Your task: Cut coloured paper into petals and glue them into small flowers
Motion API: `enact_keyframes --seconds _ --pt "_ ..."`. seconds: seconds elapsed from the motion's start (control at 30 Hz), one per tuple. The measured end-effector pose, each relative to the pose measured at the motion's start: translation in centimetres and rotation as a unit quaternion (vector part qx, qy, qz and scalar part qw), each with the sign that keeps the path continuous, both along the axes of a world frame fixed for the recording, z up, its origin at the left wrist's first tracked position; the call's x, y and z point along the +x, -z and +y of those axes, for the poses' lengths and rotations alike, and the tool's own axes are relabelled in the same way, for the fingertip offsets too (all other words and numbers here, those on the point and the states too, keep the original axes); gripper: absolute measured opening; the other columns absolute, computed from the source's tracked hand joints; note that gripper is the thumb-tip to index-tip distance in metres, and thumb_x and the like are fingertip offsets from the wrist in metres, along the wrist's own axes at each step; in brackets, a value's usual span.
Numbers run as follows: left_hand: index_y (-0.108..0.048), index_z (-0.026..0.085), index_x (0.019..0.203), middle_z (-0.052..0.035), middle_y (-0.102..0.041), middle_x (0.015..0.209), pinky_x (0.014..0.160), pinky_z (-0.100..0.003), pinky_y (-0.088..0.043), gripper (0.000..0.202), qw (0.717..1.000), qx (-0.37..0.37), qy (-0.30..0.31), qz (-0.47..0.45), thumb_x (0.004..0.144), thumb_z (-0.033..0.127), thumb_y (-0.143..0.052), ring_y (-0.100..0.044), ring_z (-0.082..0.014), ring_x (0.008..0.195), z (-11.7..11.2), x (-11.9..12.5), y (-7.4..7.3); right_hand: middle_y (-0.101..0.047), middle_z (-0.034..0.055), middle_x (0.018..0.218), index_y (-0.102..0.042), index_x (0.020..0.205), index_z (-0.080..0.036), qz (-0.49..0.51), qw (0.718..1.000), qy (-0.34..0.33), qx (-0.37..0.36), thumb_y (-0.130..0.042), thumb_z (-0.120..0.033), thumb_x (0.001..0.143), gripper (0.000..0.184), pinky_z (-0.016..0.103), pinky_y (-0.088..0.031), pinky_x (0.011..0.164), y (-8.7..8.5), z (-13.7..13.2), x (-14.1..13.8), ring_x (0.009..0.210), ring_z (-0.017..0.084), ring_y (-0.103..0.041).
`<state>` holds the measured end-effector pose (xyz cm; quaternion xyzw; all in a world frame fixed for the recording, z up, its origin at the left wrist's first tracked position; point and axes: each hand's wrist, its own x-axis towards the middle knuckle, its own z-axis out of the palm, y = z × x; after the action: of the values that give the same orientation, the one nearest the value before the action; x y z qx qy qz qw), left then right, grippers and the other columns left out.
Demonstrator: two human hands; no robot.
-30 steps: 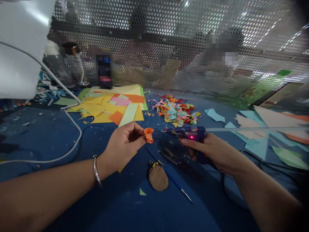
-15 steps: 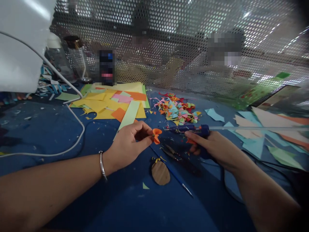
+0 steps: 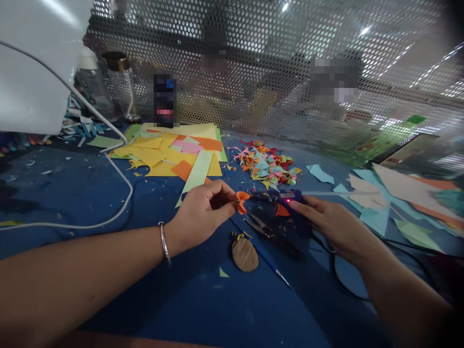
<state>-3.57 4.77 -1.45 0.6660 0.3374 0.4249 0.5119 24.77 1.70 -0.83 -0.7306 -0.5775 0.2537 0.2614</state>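
My left hand (image 3: 208, 210), a silver bracelet on its wrist, pinches a small orange paper piece (image 3: 241, 203) folded like petals. To the right, my right hand (image 3: 326, 212) is at a dark blue hot glue gun (image 3: 295, 198) with a lit red light, its fingers against the body. The nozzle points left toward the orange paper, and a clear glue stick (image 3: 337, 194) sticks out behind. Below lie open scissors or pliers (image 3: 266, 229), partly in shadow, a thin blue brush (image 3: 270, 263) and a round wooden slice (image 3: 245, 253) with a yellow bit on top.
Yellow, green and orange paper sheets (image 3: 163, 159) lie at the back left. A heap of coloured paper scraps (image 3: 268, 164) sits behind the hands. More cut paper (image 3: 395, 193) spreads at right. A white cable (image 3: 125, 183) crosses the left; a perforated metal screen (image 3: 253, 72) closes the back.
The glue gun has turned, its red light now showing, and my right hand's fingers are straighter along it. The orange paper, still in my left hand, appears slightly further right in view.
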Motion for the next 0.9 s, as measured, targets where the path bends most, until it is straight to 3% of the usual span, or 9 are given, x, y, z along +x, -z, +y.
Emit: enact_keyframes --seconds 0.1,0.17,0.27,0.33,0.43,0.5,0.7,0.9 --pt "-0.061 0.016 0.080 -0.0012 -0.067 0.076 0.067 -0.025 -0.050 0.006 1.000 -0.008 -0.003 -0.002 0.079 0.021 -0.066 -0.062 -0.0111 0.069 0.0 0.0 0.0 -0.075 0.0099 0.088 -0.068 0.114 -0.016 -0.115 0.992 0.044 0.033 -0.062 -0.052 0.080 0.050 0.039 -0.054 0.070 -0.2 -1.6 0.6 0.077 0.027 -0.070" --pt "-0.061 0.017 0.080 -0.0017 -0.066 0.076 0.067 -0.027 -0.050 0.008 1.000 -0.022 -0.005 -0.007 0.078 0.023 -0.066 -0.062 -0.0117 0.068 0.1 0.2 0.1 -0.072 0.0108 0.091 -0.067 0.114 -0.017 -0.168 0.980 0.017 0.108 -0.059 -0.049 0.084 0.044 0.040 -0.053 0.071 -0.5 -2.8 -0.1 0.077 0.025 -0.068" --pt "-0.060 0.017 0.080 -0.0028 -0.066 0.076 0.066 -0.029 -0.051 0.013 0.999 -0.030 -0.016 -0.008 0.077 0.027 -0.067 -0.061 -0.0127 0.066 0.2 0.4 0.3 -0.070 0.0070 0.085 -0.071 0.096 -0.022 -0.158 0.971 -0.108 0.141 -0.056 -0.042 0.088 0.026 0.032 -0.052 0.059 -1.3 -3.8 -2.9 0.068 0.020 -0.065" --pt "-0.059 0.017 0.078 -0.0025 -0.065 0.075 0.065 -0.029 -0.050 0.015 0.999 -0.028 -0.025 -0.006 0.076 0.028 -0.068 -0.060 -0.0126 0.065 0.3 0.5 0.3 -0.070 0.0058 0.086 -0.070 0.095 -0.023 -0.123 0.963 -0.211 0.119 -0.053 -0.033 0.093 0.021 0.028 -0.052 0.061 -1.9 -3.6 -5.1 0.071 0.018 -0.066" --pt "-0.058 0.017 0.077 -0.0020 -0.065 0.075 0.066 -0.028 -0.050 0.013 0.999 -0.028 -0.031 -0.013 0.076 0.026 -0.068 -0.060 -0.0123 0.066 0.4 0.4 0.3 -0.069 0.0057 0.089 -0.069 0.094 -0.021 -0.127 0.923 -0.343 0.121 -0.051 -0.022 0.094 0.018 0.028 -0.052 0.070 -2.1 -2.6 -7.3 0.079 0.017 -0.065" --pt "-0.059 0.017 0.079 -0.0024 -0.066 0.077 0.068 -0.028 -0.051 0.012 0.999 -0.028 -0.026 -0.019 0.076 0.025 -0.067 -0.061 -0.0127 0.068 0.5 0.4 0.3 -0.067 0.0061 0.090 -0.067 0.094 -0.020 -0.140 0.907 -0.378 0.120 -0.052 -0.019 0.094 0.016 0.030 -0.052 0.074 -1.9 -2.0 -7.8 0.083 0.018 -0.064" --pt "-0.061 0.017 0.082 -0.0033 -0.068 0.080 0.073 -0.030 -0.054 0.009 1.000 -0.018 -0.008 -0.009 0.079 0.024 -0.066 -0.064 -0.0142 0.073 0.6 0.3 0.6 -0.066 0.0071 0.094 -0.067 0.095 -0.019 -0.141 0.895 -0.415 0.084 -0.052 -0.016 0.094 0.016 0.032 -0.053 0.080 -0.9 -1.4 -7.6 0.089 0.019 -0.064" --pt "-0.061 0.017 0.084 -0.0042 -0.068 0.082 0.074 -0.032 -0.055 0.011 1.000 -0.020 -0.013 0.001 0.080 0.026 -0.066 -0.066 -0.0156 0.076 0.8 0.2 0.8 -0.067 0.0073 0.094 -0.067 0.094 -0.020 -0.128 0.892 -0.422 0.102 -0.049 -0.015 0.095 0.019 0.034 -0.054 0.081 -0.5 -1.1 -7.5 0.089 0.019 -0.064"
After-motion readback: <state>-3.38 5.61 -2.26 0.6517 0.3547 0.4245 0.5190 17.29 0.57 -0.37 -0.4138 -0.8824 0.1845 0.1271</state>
